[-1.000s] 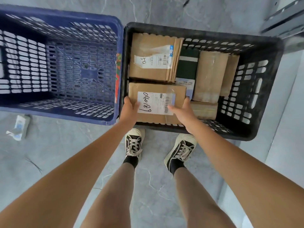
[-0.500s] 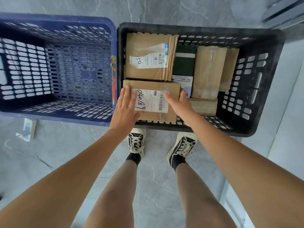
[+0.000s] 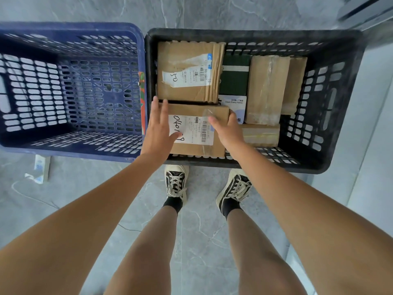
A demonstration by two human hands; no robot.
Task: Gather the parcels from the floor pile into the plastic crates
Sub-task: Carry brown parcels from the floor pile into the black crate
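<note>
A black plastic crate (image 3: 340, 162) stands on the right and holds several parcels. A brown cardboard parcel (image 3: 202, 147) with a white label lies at its near left corner. My left hand (image 3: 158, 133) hovers over or rests on the parcel's left end with straight, spread fingers. My right hand (image 3: 228, 129) is over the parcel's right end, fingers relaxed, thumb on the label. Behind it lies a larger brown parcel (image 3: 187, 58). A dark green parcel (image 3: 234, 75) and two more brown parcels (image 3: 265, 88) fill the middle. The blue crate (image 3: 70, 28) on the left holds nothing.
Both crates stand side by side on a grey marble floor (image 3: 202, 231). My two feet in black and white sneakers (image 3: 176, 182) stand just before the black crate. A small white packet (image 3: 40, 167) lies on the floor under the blue crate's near edge. A metal frame (image 3: 365, 9) is at top right.
The labelled parcel went down into the crate's near left corner. Both hands let go of its ends and opened, and now sit flat above it.
</note>
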